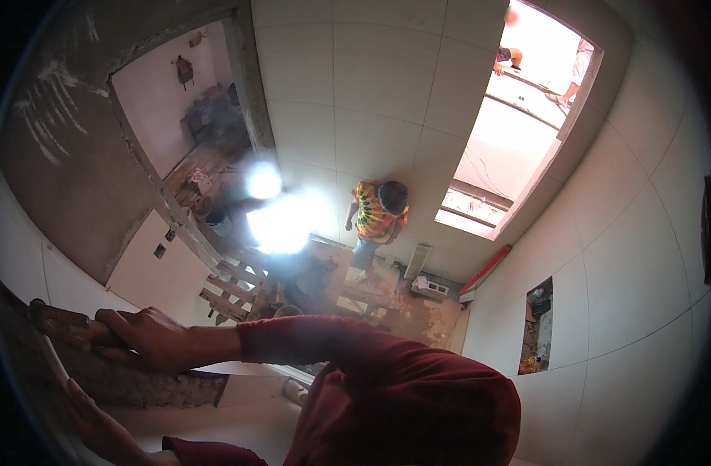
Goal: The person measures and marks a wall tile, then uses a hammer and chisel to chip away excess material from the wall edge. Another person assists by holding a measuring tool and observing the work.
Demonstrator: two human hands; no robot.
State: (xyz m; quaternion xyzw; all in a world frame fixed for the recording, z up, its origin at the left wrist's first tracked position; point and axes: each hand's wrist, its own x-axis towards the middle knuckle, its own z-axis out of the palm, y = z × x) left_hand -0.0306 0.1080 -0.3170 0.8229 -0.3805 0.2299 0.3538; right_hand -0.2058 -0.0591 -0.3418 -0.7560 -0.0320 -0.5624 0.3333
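Observation:
At the far left, my right hand (155, 339) reaches across and is closed round a brown, stained tool (60, 320) with a thick end; its exact kind is unclear. It is held close to the wall, above a rough, dark strip (161, 388) between pale tiled surfaces. Below it, my left hand (95, 419) has its fingers stretched along the edge of a white tile (56, 365), seemingly touching it. Dark red sleeves cover both arms.
A person in a tie-dyed shirt (375, 213) stands below, beside a glaring lamp (282, 221). Around are wooden planks (231, 291), a red bar (486, 269), a block (429, 287), a wall recess (536, 330), a doorway frame (250, 78) and a bright opening with other people's limbs.

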